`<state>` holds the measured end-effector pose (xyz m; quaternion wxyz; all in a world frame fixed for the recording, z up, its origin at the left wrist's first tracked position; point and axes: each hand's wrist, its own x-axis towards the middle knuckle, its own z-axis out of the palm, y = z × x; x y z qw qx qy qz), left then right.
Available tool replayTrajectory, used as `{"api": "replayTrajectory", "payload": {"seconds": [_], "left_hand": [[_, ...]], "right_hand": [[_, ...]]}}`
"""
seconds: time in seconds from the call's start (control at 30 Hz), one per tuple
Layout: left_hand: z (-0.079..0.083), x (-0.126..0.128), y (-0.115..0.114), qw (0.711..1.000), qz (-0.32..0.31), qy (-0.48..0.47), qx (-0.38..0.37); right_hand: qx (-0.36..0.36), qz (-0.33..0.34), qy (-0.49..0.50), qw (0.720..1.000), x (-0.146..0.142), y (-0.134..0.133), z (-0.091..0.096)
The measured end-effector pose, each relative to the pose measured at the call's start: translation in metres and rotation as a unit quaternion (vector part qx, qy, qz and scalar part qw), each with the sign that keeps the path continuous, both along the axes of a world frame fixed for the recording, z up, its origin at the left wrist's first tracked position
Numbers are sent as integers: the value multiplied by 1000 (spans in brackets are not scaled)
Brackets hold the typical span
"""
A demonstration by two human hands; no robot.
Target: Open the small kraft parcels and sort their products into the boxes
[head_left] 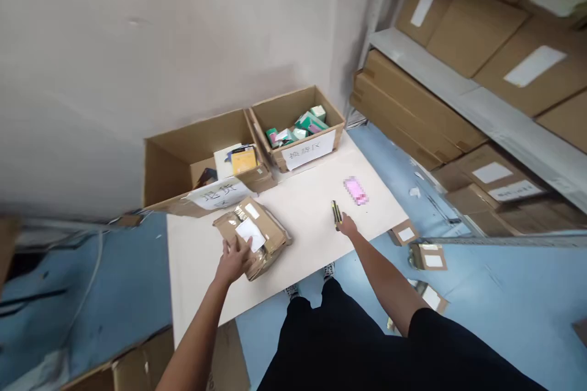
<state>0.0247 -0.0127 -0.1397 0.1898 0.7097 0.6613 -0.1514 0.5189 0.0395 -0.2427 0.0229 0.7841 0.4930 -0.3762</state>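
A taped cardboard box [271, 227] with a white label lies on the white table in front of me. My left hand [233, 261] rests on its near left edge, fingers spread over the cardboard and label. To the right, low over the tabletop, my right hand [347, 225] is closed around a yellow-and-black box cutter [336, 212]. Whether its blade is out cannot be made out. A pink, blurred-out object [356, 190] lies beyond the right hand.
Along the table's [312, 244] back stand two open cartons: the left one [167, 165] holds a yellow packet and other items, the right one [330, 116] several green-and-white boxes. Shelves [458, 85] of cardboard boxes rise on the right. Small parcels [428, 256] lie on the blue floor.
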Motion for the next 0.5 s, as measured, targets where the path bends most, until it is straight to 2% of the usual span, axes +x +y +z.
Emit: {"api": "replayTrajectory", "payload": {"seconds": [0.07,0.13,0.23,0.3,0.37,0.5], "left_hand": [[7,12,-2,1000,11,5,-19],[12,21,-3,999,28,5,-40],[15,28,-5,998,43,1,-47],[13,32,-6,998,52,-2,-39],[10,36,-7,998,61,-5,-33],[3,44,-5,997,72,-10,-31]], "right_hand": [[18,-27,-15,999,-1,4,-13],[1,-40,12,999,-7,11,-21],[-1,-8,38,999,-28,25,-16],[48,10,67,997,-54,35,1],[127,30,122,984,-92,41,27],[207,181,228,934,-194,42,85]]}}
